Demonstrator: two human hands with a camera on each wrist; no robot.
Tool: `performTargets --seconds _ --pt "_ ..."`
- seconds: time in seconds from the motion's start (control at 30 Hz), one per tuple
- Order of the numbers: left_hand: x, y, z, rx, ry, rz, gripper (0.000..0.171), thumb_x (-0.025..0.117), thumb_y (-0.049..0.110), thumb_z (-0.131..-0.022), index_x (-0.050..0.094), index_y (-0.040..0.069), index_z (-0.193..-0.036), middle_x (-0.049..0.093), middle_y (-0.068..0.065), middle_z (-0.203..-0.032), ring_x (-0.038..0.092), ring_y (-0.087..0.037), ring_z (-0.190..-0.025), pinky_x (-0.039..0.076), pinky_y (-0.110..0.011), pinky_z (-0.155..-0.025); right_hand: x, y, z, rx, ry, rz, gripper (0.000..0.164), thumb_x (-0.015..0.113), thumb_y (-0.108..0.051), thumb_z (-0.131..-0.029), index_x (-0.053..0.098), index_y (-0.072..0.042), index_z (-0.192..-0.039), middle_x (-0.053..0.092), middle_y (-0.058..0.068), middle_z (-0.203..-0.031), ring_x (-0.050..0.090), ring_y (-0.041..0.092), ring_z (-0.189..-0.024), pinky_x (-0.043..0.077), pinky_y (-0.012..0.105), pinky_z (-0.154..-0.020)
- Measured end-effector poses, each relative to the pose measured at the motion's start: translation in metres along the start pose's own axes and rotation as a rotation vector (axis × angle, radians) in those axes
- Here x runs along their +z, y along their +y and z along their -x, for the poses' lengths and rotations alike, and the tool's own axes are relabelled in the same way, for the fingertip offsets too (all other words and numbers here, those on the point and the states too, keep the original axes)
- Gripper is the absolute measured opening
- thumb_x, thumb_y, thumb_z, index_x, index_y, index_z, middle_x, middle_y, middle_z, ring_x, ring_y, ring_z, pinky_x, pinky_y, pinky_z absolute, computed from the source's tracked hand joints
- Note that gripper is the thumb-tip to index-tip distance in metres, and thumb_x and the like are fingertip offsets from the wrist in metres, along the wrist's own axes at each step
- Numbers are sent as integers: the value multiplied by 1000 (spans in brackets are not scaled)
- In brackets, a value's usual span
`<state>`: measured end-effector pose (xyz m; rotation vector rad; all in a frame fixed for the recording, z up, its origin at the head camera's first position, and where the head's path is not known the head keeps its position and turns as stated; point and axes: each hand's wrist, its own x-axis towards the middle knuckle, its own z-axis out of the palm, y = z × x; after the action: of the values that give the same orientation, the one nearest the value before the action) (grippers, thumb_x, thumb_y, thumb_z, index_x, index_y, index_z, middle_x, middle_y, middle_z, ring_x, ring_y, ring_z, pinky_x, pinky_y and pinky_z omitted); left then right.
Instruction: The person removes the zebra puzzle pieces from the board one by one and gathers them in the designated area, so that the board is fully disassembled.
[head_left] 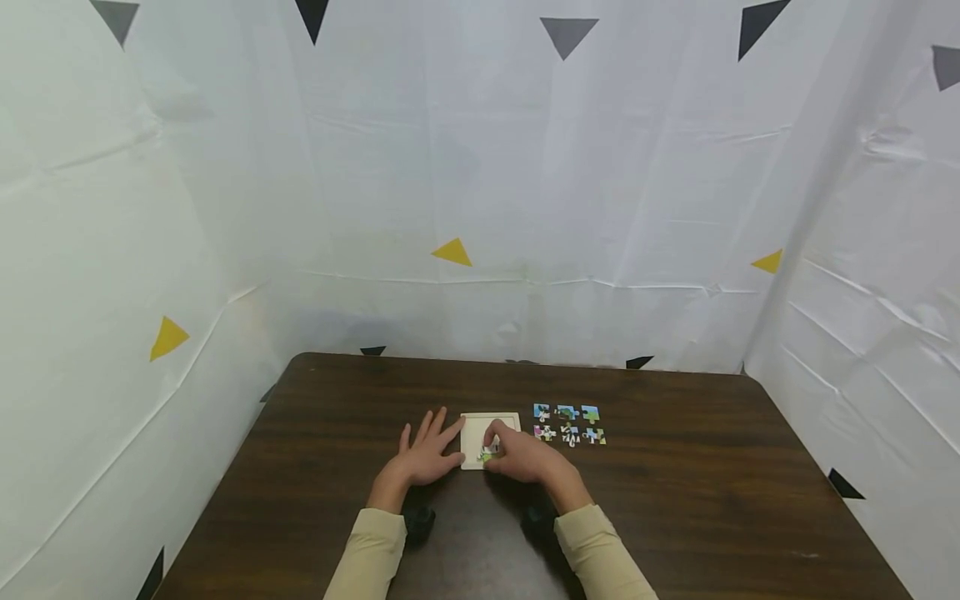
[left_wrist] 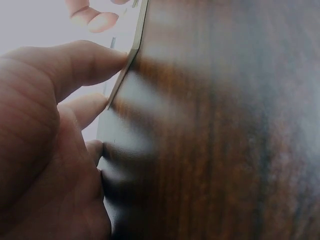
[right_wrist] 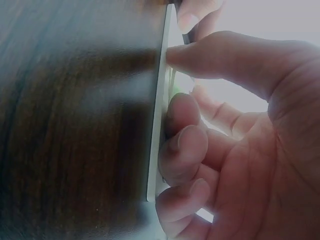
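A pale square puzzle tray point(head_left: 472, 429) lies on the dark table. My left hand point(head_left: 425, 460) rests at its left side, fingers spread and straight, thumb and index fingertip at the tray's edge. In the left wrist view the thumb point(left_wrist: 90, 62) meets the tray's rim. My right hand point(head_left: 521, 457) reaches over the tray from the right and pinches a green-and-white jigsaw piece point(head_left: 486, 456) low inside it. Curled fingers point(right_wrist: 185, 150) hide much of that piece in the right wrist view, where a sliver of green shows behind the thumb point(right_wrist: 200, 59).
Several loose jigsaw pieces point(head_left: 568, 413) lie in two rows on the table point(head_left: 712, 483), just right of the tray. White sheeting point(head_left: 480, 167) with printed triangles hangs behind the table and along both sides.
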<state>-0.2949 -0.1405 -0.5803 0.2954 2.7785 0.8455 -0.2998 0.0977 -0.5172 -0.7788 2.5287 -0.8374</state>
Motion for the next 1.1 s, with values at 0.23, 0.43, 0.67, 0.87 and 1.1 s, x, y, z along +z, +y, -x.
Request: performTargets --seconds 0.23,0.43,0.67,0.87,1.1 --pt "1 -3 -1 12 4 0 72 57 46 -108 29 30 -173 4 -10 -184 -4 -37 -170 -10 -71 -129 0 -2 -1 11 4 14 31 77 -17 -98 56 -10 -121 57 -1 -75 49 15 -61 38 31 -59" --pt "1 -5 -3 12 5 4 72 56 46 -109 29 29 -173 4 -10 -184 -4 -37 -170 -10 -71 -129 -2 1 -2 -16 2 6 31 78 -18 -99 57 -11 -120 54 -3 -73 47 14 -59 38 30 -58" --pt "1 -5 -2 27 -6 21 73 56 46 -109 28 28 -173 2 -10 -184 -6 -37 -170 -11 -71 -129 -6 6 0 -54 -42 -67 29 73 -17 -103 55 -8 -123 51 -5 -69 44 11 -57 39 28 -59" --pt "0 -4 1 33 -24 23 73 54 48 -110 24 30 -174 -1 -9 -184 -8 -35 -170 -12 -70 -130 -10 10 2 -89 -73 -151 27 69 -15 -106 53 -5 -126 59 0 -67 49 11 -56 43 29 -58" --pt "-2 -2 4 35 -17 31 72 53 49 -110 25 30 -174 0 -10 -184 -7 -36 -170 -11 -70 -129 -11 11 5 -109 -82 -204 26 66 -14 -108 53 -2 -128 68 11 -76 55 14 -61 49 31 -62"
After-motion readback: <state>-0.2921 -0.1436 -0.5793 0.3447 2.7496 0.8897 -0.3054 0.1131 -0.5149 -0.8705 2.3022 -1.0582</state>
